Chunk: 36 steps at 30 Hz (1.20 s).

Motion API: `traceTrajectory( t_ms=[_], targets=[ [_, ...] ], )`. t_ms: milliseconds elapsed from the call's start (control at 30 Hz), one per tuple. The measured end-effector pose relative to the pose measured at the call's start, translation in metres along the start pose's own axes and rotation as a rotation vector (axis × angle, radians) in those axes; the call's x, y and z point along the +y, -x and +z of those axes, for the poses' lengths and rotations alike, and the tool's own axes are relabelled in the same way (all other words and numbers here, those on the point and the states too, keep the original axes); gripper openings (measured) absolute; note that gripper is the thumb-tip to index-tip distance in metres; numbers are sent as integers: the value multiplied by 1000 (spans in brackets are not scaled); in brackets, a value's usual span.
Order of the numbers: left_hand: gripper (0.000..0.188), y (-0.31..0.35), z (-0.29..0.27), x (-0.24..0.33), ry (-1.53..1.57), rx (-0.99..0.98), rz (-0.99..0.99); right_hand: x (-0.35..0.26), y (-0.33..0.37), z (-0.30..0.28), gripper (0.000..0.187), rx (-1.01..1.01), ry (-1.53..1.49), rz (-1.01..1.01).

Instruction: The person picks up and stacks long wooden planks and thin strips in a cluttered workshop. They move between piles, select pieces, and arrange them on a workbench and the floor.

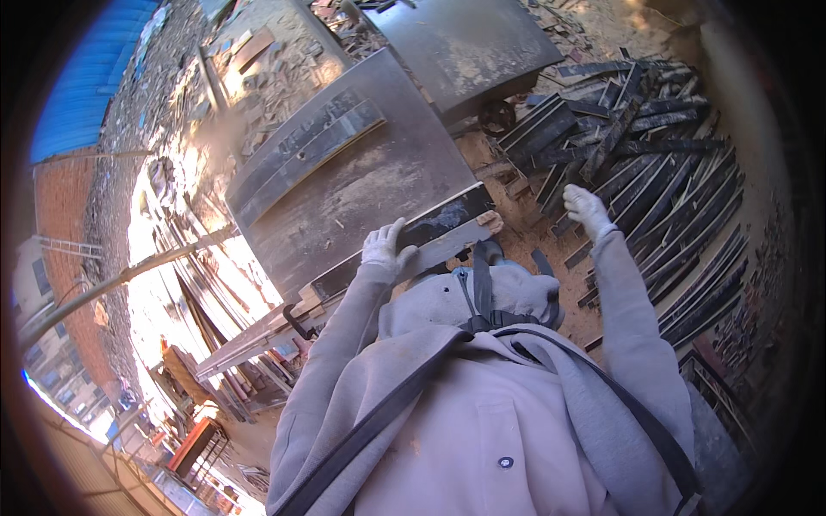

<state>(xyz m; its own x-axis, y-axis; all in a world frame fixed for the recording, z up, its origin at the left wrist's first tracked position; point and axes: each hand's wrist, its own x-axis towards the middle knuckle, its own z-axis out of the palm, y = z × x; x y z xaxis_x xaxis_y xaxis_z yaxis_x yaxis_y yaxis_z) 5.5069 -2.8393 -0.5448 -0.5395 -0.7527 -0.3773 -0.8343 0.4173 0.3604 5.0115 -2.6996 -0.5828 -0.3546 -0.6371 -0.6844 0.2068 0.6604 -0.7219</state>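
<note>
My left hand point(386, 248), in a pale work glove, rests at the near edge of a broad brown board table point(379, 176). Its fingers lie extended with the thumb apart, over a dark wooden strip point(447, 215) and a paler grey plank point(453, 244); they are not wrapped round either. My right hand point(588, 211), gloved alike, reaches out beside a heap of long dark wooden strips point(641, 176). Its fingers stretch forward and show nothing held. On the table's far left part lie dark planks point(314, 155) side by side.
A second dusty flat-topped table point(469, 52) stands beyond, with a wheel point(496, 117) under its edge. Sawdust and offcuts litter the ground between table and heap. A pole point(129, 273) crosses at left, near long timber lengths point(194, 275). Rubble spreads behind.
</note>
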Motion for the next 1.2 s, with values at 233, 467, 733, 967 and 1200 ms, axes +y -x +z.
traceTrajectory(
  t_ms=[233, 467, 733, 967, 1200],
  targets=[
    [115, 4, -22, -13, 122, 51, 114, -24, -17, 178, 56, -78, 332, -58],
    [116, -24, -45, -25, -4, 37, 77, -142, 36, 194, 40, -161, 89, -150],
    [91, -85, -106, -96, -234, 135, 119, -146, -30, 261, 39, -102, 11, -104],
    [108, -115, -122, -179, -472, 309, 152, -135, -85, 382, 73, 140, 113, -119],
    [122, -108, -128, -222, -452, 624, 158, -108, 42, 332, 42, 267, 287, -369]
  ],
)
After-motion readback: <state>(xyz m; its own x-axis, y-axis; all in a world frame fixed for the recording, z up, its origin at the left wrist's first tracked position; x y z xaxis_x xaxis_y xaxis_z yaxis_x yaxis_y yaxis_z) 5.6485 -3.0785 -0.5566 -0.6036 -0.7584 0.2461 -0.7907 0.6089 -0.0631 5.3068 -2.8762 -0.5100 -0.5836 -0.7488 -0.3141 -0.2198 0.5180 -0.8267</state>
